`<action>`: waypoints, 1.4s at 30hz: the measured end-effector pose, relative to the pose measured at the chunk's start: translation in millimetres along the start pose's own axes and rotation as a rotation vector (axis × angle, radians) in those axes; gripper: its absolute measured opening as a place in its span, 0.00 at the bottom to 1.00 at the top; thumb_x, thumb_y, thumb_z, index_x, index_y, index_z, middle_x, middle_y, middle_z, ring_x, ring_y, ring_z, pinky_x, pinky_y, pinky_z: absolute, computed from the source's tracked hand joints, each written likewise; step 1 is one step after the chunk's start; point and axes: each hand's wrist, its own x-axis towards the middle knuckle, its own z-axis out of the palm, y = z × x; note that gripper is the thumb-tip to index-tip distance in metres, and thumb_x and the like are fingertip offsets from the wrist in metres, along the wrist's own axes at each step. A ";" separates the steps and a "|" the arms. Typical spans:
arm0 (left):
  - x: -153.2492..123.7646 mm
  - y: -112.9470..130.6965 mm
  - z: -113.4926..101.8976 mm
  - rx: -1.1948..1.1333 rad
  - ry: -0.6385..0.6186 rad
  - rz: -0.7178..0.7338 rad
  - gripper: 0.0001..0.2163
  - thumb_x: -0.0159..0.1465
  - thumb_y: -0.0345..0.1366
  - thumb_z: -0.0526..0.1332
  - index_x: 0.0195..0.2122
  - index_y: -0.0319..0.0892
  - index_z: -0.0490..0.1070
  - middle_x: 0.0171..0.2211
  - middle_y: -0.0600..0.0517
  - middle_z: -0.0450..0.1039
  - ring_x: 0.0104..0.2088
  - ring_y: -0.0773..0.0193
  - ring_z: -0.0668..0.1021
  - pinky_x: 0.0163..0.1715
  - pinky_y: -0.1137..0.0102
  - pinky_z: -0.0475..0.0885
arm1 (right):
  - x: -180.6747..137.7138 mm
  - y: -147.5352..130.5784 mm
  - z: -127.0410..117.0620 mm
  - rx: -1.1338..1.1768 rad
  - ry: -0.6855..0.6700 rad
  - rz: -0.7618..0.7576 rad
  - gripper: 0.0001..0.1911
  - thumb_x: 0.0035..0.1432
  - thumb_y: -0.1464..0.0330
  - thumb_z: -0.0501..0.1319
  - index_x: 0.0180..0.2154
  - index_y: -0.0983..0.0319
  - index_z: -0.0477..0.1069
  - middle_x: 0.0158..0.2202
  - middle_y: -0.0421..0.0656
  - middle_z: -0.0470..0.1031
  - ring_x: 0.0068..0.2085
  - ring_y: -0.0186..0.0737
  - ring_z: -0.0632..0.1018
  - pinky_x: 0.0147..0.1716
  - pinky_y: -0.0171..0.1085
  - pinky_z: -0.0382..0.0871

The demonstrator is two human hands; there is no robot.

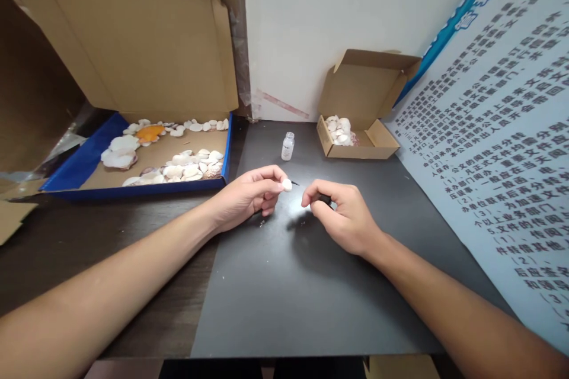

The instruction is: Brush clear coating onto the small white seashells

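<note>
Forearms (133, 275) span the table (320, 308), left hand (249, 194) fingers pinching a small white shell (287, 185) above it, seemingly by the edge to keep its face exposed, right hand (341, 213) fingers curled around a black tool (328, 199) (thin tip (295, 183) near shell; contact unclear).

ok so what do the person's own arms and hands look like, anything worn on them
Both the left hand and the right hand are bare, with no gloves, rings or bands to be seen. The left forearm and right forearm are uncovered too: no sleeve, watch or bracelet shows, nor any clear marking.
</note>
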 end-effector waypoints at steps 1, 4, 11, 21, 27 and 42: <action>0.0 0.1 -0.2 -0.001 -0.001 0.001 0.06 0.59 0.34 0.66 0.33 0.42 0.70 0.20 0.59 0.60 0.20 0.73 0.62 0.22 0.76 0.61 | -0.1 0.1 -0.2 0.015 0.003 -0.013 0.09 0.52 0.75 0.54 0.28 0.61 0.71 0.23 0.38 0.72 0.25 0.33 0.68 0.26 0.33 0.60; -0.2 0.0 -0.4 -0.004 -0.009 0.002 0.05 0.60 0.34 0.66 0.32 0.42 0.69 0.20 0.59 0.61 0.20 0.73 0.63 0.22 0.76 0.61 | -1.3 -0.7 -0.4 0.067 -0.022 -0.100 0.09 0.51 0.76 0.54 0.28 0.61 0.70 0.23 0.37 0.72 0.25 0.33 0.69 0.27 0.32 0.61; -0.5 0.8 -0.1 0.006 0.000 -0.009 0.05 0.60 0.34 0.66 0.33 0.42 0.70 0.20 0.59 0.61 0.20 0.73 0.62 0.21 0.76 0.62 | -0.1 -1.1 0.9 0.045 -0.043 -0.075 0.09 0.52 0.76 0.54 0.28 0.61 0.70 0.24 0.38 0.73 0.26 0.34 0.70 0.27 0.33 0.61; -0.1 -0.1 -0.5 0.016 -0.018 0.001 0.05 0.61 0.34 0.66 0.34 0.42 0.70 0.20 0.60 0.60 0.20 0.73 0.62 0.21 0.77 0.61 | 1.9 -0.2 -1.3 0.011 0.055 0.010 0.08 0.53 0.75 0.53 0.28 0.61 0.70 0.22 0.36 0.69 0.23 0.32 0.65 0.25 0.33 0.57; 0.1 -1.0 -1.1 0.005 -0.019 0.010 0.05 0.62 0.34 0.65 0.35 0.43 0.70 0.21 0.60 0.59 0.20 0.73 0.62 0.21 0.77 0.62 | -0.4 -0.6 -0.2 0.075 -0.012 -0.117 0.08 0.52 0.76 0.54 0.28 0.61 0.70 0.23 0.37 0.71 0.25 0.33 0.68 0.26 0.33 0.60; 0.2 -1.2 -1.6 -0.010 -0.030 0.014 0.04 0.62 0.33 0.65 0.35 0.42 0.69 0.21 0.60 0.59 0.20 0.73 0.62 0.21 0.77 0.63 | -1.2 0.5 0.5 0.043 -0.036 -0.173 0.08 0.52 0.77 0.54 0.28 0.62 0.70 0.24 0.37 0.72 0.25 0.31 0.68 0.26 0.31 0.60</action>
